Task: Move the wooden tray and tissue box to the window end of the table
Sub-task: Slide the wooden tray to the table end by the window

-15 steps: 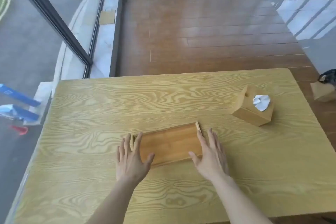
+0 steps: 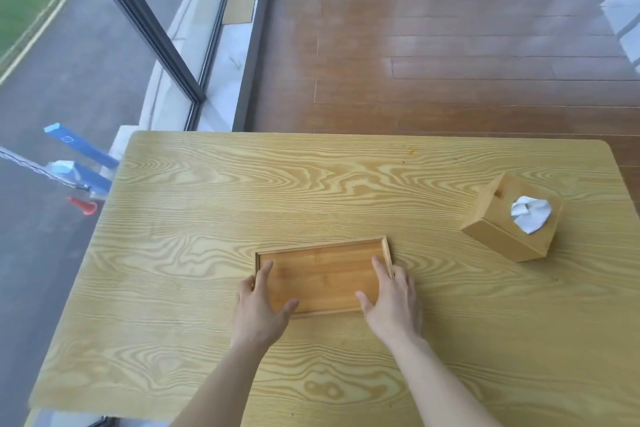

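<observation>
The shallow rectangular brown wooden tray [image 2: 322,274] lies flat, long axis crosswise, gripped at its short ends by left hand [image 2: 258,308] and right hand [image 2: 393,302]; the cube-shaped wooden tissue box [image 2: 509,225] stands well right.

**Head view: table contents**

I see a light wood-grain table [image 2: 207,253] carrying a shallow rectangular wooden tray [image 2: 322,270], my left hand [image 2: 261,310] and right hand [image 2: 393,302] gripping its short ends. A cube-shaped wooden tissue box [image 2: 498,236] sits well apart, right.
</observation>
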